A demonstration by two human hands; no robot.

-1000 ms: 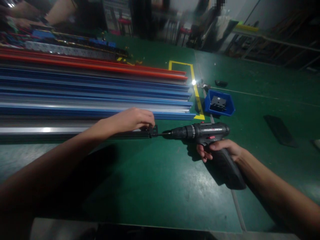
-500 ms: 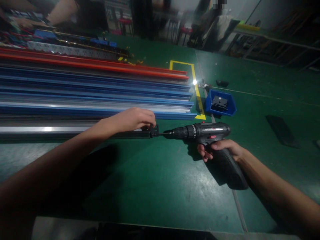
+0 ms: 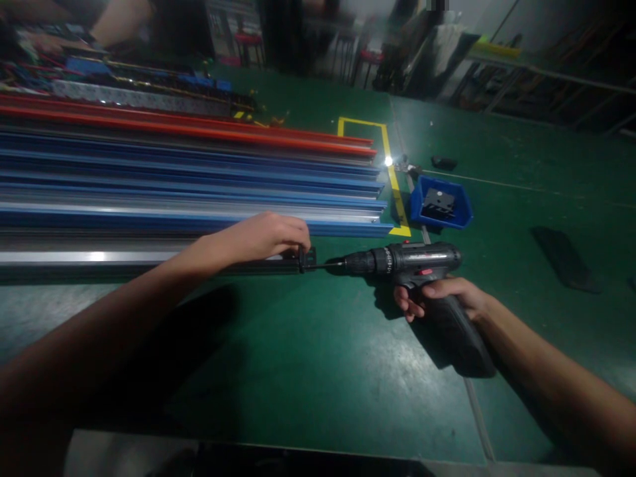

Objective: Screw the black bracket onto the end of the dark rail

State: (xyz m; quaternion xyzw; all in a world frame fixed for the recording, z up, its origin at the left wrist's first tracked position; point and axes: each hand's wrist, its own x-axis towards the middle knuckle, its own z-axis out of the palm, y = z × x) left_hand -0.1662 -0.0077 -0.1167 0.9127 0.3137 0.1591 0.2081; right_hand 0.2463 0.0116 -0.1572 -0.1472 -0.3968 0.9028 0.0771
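Observation:
My left hand (image 3: pixel 265 237) grips the end of a long dark metal rail (image 3: pixel 149 260) that lies on the green table, fingers over a small black end piece (image 3: pixel 307 258). My right hand (image 3: pixel 444 296) is wrapped around the handle of a black cordless drill (image 3: pixel 412 262). The drill lies level, its bit tip touching the black end piece on the rail's right end.
A stack of blue, silver and red rails (image 3: pixel 189 172) lies behind the dark one. A blue bin (image 3: pixel 442 207) holding a black part stands at the right of the stack, beside yellow floor tape (image 3: pixel 392 179). A dark flat pad (image 3: pixel 564 258) lies far right. Another person's arm (image 3: pixel 116 20) shows top left.
Almost nothing differs; the view has drifted slightly, and both hands and the drill keep their places at the rail's end.

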